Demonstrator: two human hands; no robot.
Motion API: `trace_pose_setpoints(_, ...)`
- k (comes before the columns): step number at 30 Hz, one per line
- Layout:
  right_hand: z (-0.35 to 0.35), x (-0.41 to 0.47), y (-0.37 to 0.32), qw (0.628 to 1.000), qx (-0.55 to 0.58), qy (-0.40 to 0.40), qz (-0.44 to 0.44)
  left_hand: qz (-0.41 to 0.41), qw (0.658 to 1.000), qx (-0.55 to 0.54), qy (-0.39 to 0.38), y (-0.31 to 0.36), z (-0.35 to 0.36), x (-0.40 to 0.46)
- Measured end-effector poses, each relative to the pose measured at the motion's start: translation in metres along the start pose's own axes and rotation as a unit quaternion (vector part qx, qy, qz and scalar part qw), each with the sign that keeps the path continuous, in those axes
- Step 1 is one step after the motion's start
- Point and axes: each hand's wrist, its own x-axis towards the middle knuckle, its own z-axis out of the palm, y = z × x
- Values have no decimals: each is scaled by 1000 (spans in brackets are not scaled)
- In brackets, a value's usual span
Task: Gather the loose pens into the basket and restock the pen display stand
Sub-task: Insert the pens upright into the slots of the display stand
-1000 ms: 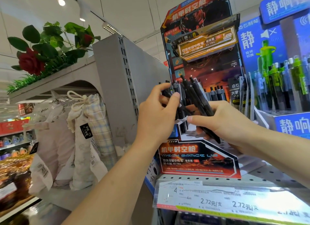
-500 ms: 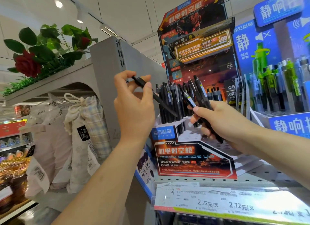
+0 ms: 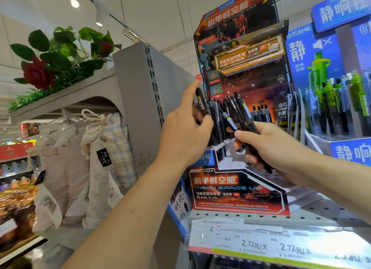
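Note:
A red and black cardboard pen display stand [image 3: 236, 190] sits on a shelf, with several black pens [image 3: 216, 116] upright in its left slots. My left hand [image 3: 184, 132] pinches one black pen [image 3: 201, 103], nearly upright, at the stand's left edge above those slots. My right hand [image 3: 269, 148] grips a bundle of several black pens [image 3: 241, 112], fanned up and to the left in front of the stand. No basket is in view.
A blue display [image 3: 341, 100] of green and black pens stands right of the stand. Price labels [image 3: 261, 242] run along the perforated grey shelf [image 3: 321, 212] edge. A grey shelf end panel [image 3: 138, 100], hanging cloth bags [image 3: 104, 160] and artificial roses [image 3: 38, 74] are on the left.
My left hand drew one pen out of the bundle, swung it up to the left, then brought it back upright at the stand's left slots. The right hand stayed put.

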Motion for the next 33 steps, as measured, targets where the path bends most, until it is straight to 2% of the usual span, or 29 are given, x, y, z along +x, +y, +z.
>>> trace_pose_setpoints(7,0,0,0,1000,-5,-1,-12,-52,993,49,-98,-2,6,3)
trace_pose_setpoints(17,0,1,3,999,12,-15,-33,-65,989,72,-113,-2,10,4)
trace_pose_setpoints(19,0,1,3,999,18,-15,-36,-61,992,67,-92,-2,13,1)
trace_pose_setpoints(25,2,1,0,997,42,-32,-64,-16,999,-1,30,-8,21,-13)
trace_pose_setpoints(29,2,-1,-1,995,18,-46,-90,25,999,1,43,-7,23,-21)
trace_pose_setpoints(33,2,-3,-2,993,5,-65,-102,-4,996,-76,54,-7,19,-23)
